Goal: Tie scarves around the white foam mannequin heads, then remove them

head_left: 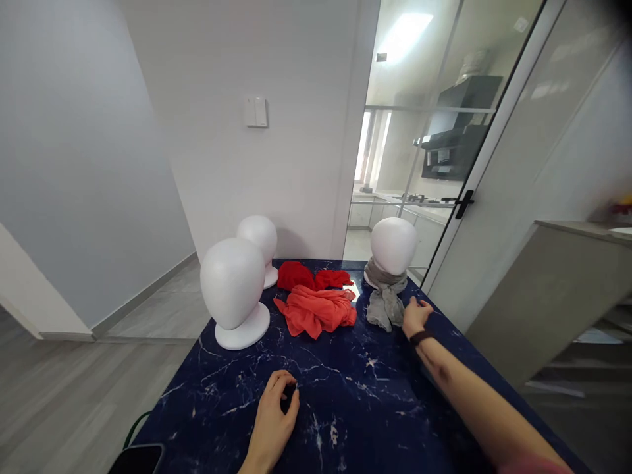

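My left hand (274, 415) rests on the dark blue marbled table (345, 395) near its front, fingers curled round a small dark thing I cannot make out. My right hand (415, 315) reaches out to the right, fingers loosely bent, just beside the hanging ends of a grey scarf (386, 297). That scarf is wrapped round the base of a white foam head (394, 245). An orange-red scarf (316, 309) lies crumpled in the table's middle, with a darker red one (309, 276) behind it. Two more bare white foam heads (233, 286) (258, 238) stand at the left.
A dark phone (138, 459) lies at the table's front left corner. A wall with a light switch (255, 112) rises behind the table. A glass sliding door (459, 204) to a kitchen stands at the right, a grey counter (553, 289) beyond it.
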Motion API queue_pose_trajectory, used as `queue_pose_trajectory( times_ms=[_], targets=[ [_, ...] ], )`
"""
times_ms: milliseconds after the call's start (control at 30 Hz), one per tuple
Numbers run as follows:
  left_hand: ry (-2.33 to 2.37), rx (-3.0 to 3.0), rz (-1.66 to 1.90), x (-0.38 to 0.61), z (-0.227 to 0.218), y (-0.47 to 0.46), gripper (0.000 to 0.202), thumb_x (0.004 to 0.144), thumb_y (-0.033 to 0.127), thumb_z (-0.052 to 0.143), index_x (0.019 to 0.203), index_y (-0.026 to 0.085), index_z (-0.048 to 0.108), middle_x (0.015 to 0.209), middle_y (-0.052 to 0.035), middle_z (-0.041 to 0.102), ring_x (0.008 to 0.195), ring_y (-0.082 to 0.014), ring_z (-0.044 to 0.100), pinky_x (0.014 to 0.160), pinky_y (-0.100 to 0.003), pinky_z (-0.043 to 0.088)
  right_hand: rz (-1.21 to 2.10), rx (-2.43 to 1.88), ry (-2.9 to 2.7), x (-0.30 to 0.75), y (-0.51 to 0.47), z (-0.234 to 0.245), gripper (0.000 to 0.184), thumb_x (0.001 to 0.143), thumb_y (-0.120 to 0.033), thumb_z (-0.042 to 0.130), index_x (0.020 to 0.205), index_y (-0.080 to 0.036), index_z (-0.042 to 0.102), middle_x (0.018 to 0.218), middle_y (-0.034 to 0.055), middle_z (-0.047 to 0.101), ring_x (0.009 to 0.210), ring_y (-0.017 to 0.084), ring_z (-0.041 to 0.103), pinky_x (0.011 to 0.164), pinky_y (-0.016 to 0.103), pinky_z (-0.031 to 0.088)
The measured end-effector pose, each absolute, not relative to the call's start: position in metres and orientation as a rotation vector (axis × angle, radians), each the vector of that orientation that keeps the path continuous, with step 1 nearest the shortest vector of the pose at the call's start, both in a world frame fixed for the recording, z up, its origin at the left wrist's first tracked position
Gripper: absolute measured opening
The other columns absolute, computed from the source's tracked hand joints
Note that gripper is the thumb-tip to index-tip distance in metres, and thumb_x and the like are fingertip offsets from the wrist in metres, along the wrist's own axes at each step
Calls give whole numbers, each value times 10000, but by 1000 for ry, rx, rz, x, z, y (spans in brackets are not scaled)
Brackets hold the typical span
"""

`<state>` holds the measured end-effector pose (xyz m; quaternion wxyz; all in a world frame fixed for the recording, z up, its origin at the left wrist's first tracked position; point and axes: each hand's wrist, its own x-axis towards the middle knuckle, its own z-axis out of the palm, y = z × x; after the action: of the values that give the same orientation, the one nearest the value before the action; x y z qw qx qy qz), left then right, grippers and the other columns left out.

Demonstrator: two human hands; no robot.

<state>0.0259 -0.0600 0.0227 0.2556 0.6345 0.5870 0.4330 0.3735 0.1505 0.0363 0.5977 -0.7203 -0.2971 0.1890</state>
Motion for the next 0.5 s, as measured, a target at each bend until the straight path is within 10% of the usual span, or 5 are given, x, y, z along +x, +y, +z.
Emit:
queue_pose_trajectory(
  times_ms=[200,400,500],
  targets=[
    [1685,1142,1564,3,4,-40,356,767,332,541,1076,162,490,1103,-135,546,1017,-243,599,837,-404,509,433,-1289,-1567,290,57,26,430,783,-417,611,1160,-235,513,1150,87,592,996,230,584,856,372,476],
    [2259,1188,1690,-53,31,9,859,651,436,692,1324,71,303,1354,-255,342,1342,-363,255,1083,-514,253,53,-1296,-2169,222,73,36,723,710,-332,707,1361,-262,401,1492,100,273,1376,317,208,1084,494,241],
    [2290,1380,1644,-72,37,32,980,583,507,732,1346,80,289,1348,-246,384,1325,-382,288,1087,-546,209,90,-1503,-2165,195,95,35,832,674,-365,741,1404,-288,350,1531,120,166,1342,388,256,1023,541,290]
  ],
)
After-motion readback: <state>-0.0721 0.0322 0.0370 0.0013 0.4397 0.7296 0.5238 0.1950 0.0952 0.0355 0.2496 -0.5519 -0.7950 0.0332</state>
